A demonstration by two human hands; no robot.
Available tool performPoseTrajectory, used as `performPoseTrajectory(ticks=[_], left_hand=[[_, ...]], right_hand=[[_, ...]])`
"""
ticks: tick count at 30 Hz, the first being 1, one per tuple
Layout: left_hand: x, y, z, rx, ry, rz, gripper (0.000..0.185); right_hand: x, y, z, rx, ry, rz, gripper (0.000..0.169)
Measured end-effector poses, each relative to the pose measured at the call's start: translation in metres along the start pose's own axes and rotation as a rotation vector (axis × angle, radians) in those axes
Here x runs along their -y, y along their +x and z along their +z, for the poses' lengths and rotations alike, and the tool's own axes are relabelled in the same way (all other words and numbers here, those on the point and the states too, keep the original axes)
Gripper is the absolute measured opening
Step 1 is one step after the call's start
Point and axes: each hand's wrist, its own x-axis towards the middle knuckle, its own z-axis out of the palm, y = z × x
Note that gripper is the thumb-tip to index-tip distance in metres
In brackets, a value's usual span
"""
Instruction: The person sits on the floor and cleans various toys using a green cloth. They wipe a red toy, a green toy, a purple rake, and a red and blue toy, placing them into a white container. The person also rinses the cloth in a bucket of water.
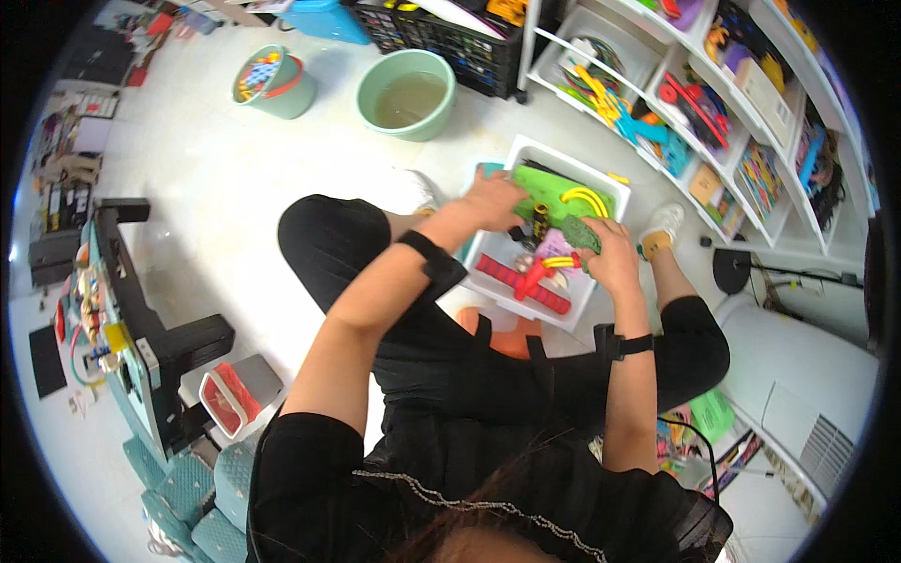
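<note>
A white plastic bin (517, 151) stands on the floor between my knees. My right hand (611, 255) grips a dark green textured piece (581, 233) over the bin's right side. Over the left part of the bin, my left hand (496, 200) is spread beside a bright green flat item (545, 188); whether it touches that item is unclear. Inside the bin lie a red and purple ribbed bar with a red middle (522, 283), yellow curved pieces (586, 199), a black and gold cylinder (540, 222) and a pink packet (555, 245).
Ahead are a green tub of cloudy water (406, 98) and a green bucket of colourful pieces (285, 84). White shelving (651, 165) full of toys rises at the right. An orange stool (512, 336) is below the bin, and a lined waste bin (227, 405) is at left.
</note>
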Motion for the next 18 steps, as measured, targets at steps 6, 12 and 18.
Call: performPoseTrajectory(ticks=[6,12,18], left_hand=[[-0.002,-0.015,-0.050,-0.212,-0.593,0.111,0.066],[-0.069,-0.005,-0.054,-0.492,-0.844,0.327,0.076],[-0.020,-0.018,-0.088,-0.531,-1.317,0.066,0.051]], right_hand=[[-0.005,-0.006,-0.059,-0.035,0.710,0.375,0.053],[0.064,0.010,-0.047,-0.074,1.235,0.269,0.058],[-0.026,-0.022,-0.025,0.005,0.665,0.421,0.040]])
